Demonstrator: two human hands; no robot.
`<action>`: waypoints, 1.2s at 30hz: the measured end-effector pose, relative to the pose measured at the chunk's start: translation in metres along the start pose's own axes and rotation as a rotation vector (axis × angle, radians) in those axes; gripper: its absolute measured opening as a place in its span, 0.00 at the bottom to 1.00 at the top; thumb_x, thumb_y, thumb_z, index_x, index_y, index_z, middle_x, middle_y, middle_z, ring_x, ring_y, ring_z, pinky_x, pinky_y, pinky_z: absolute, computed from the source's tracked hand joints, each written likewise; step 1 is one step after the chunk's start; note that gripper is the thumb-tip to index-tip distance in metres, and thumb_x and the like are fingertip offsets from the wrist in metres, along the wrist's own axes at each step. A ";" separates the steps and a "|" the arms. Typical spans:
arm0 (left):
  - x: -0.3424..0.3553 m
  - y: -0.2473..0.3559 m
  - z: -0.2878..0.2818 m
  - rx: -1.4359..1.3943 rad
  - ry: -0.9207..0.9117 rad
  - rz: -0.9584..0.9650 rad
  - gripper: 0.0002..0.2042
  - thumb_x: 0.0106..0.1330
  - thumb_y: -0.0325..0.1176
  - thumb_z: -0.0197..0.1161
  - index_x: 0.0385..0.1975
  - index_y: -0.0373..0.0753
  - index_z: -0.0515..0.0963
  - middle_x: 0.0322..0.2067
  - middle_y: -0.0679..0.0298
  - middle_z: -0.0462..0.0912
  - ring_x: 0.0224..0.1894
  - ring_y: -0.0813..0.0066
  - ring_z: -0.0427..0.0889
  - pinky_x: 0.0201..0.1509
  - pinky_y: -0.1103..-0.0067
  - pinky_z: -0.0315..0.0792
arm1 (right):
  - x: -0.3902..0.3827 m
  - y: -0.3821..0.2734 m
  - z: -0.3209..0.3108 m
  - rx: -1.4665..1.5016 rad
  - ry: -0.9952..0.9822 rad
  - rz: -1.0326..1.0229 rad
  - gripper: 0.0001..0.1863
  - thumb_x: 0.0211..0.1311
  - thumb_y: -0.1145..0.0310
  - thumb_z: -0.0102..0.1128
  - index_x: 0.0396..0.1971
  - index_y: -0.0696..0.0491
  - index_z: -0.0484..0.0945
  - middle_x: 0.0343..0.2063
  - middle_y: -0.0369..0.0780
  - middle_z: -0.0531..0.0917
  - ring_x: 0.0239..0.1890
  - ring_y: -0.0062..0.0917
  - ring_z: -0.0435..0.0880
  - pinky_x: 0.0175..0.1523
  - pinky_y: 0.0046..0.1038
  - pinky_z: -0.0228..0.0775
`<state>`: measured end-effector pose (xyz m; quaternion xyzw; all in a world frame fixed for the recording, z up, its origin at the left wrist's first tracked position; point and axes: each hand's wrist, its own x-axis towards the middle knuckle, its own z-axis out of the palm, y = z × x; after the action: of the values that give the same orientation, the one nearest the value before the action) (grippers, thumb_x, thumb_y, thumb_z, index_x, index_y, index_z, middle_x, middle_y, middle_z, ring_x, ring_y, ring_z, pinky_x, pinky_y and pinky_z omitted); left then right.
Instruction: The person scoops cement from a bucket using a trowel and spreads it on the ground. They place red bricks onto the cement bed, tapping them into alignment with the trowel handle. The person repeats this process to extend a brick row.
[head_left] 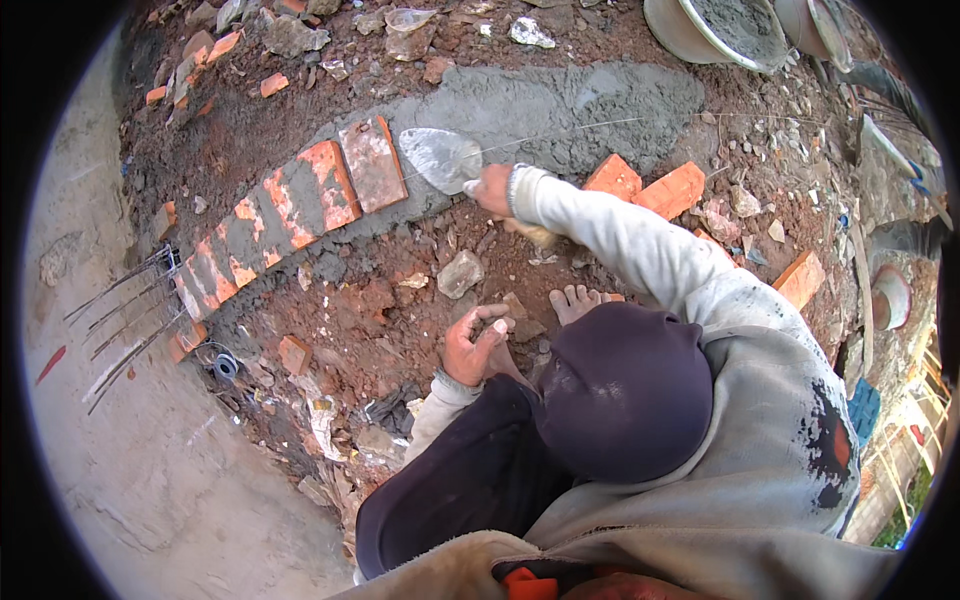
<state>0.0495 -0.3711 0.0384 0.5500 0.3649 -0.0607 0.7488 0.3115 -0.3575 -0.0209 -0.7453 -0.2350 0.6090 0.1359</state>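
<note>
My right hand [492,190] is closed round a trowel [438,158], whose pale, mortar-smeared blade lies flat over the bed of grey mortar [560,110]. Just left of the blade is the last brick [373,165] of a curving row of orange bricks, with mortar smeared over many of them. Near my knee, my left hand [470,345] is raised with its fingers loosely bent and apart from the thumb; nothing shows in it. A thin string [590,126] stretches over the mortar.
Two loose bricks [670,190] lie right of the trowel, near my right forearm. A bucket of mortar [700,35] stands at the far right. Steel rods [125,290] stick out at the row's left end. Rubble and stones [460,274] cover the soil. A bare foot [575,302] is by my knees.
</note>
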 end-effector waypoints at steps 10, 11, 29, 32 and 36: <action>0.013 -0.004 0.002 0.065 -0.023 0.115 0.17 0.64 0.37 0.57 0.45 0.30 0.76 0.33 0.60 0.83 0.32 0.79 0.78 0.39 0.82 0.72 | -0.055 0.169 -0.051 -0.138 0.330 0.019 0.28 0.66 0.48 0.42 0.37 0.63 0.76 0.27 0.51 0.82 0.34 0.44 0.83 0.42 0.39 0.75; 0.012 -0.005 0.000 0.029 -0.006 0.094 0.17 0.64 0.37 0.57 0.45 0.30 0.76 0.33 0.61 0.83 0.32 0.79 0.78 0.39 0.82 0.72 | -0.083 0.153 -0.039 0.073 0.286 0.074 0.28 0.67 0.48 0.42 0.35 0.62 0.75 0.23 0.49 0.80 0.31 0.40 0.84 0.39 0.38 0.75; 0.049 -0.061 0.030 -0.481 0.090 0.058 0.10 0.60 0.32 0.56 0.38 0.32 0.71 0.33 0.59 0.79 0.41 0.67 0.81 0.47 0.73 0.75 | -0.055 0.208 -0.015 -1.211 0.445 -0.459 0.39 0.46 0.67 0.63 0.62 0.49 0.61 0.62 0.43 0.65 0.66 0.37 0.60 0.66 0.56 0.46; 0.046 -0.054 0.027 -0.589 0.230 0.171 0.09 0.61 0.32 0.54 0.37 0.35 0.69 0.29 0.60 0.75 0.36 0.68 0.78 0.45 0.72 0.74 | -0.046 0.199 -0.031 -1.125 0.439 -0.649 0.43 0.34 0.61 0.72 0.56 0.53 0.65 0.51 0.43 0.73 0.58 0.38 0.70 0.64 0.54 0.52; 0.032 -0.044 0.005 -0.582 0.493 0.191 0.07 0.64 0.33 0.54 0.36 0.36 0.69 0.26 0.63 0.74 0.27 0.74 0.75 0.35 0.76 0.74 | -0.087 0.105 -0.053 -0.317 0.411 -0.543 0.49 0.28 0.55 0.77 0.53 0.59 0.62 0.44 0.46 0.75 0.49 0.37 0.77 0.55 0.38 0.69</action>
<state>0.0538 -0.3825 -0.0146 0.3439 0.4829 0.2490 0.7658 0.3697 -0.4877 0.0131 -0.7741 -0.4835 0.3446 0.2196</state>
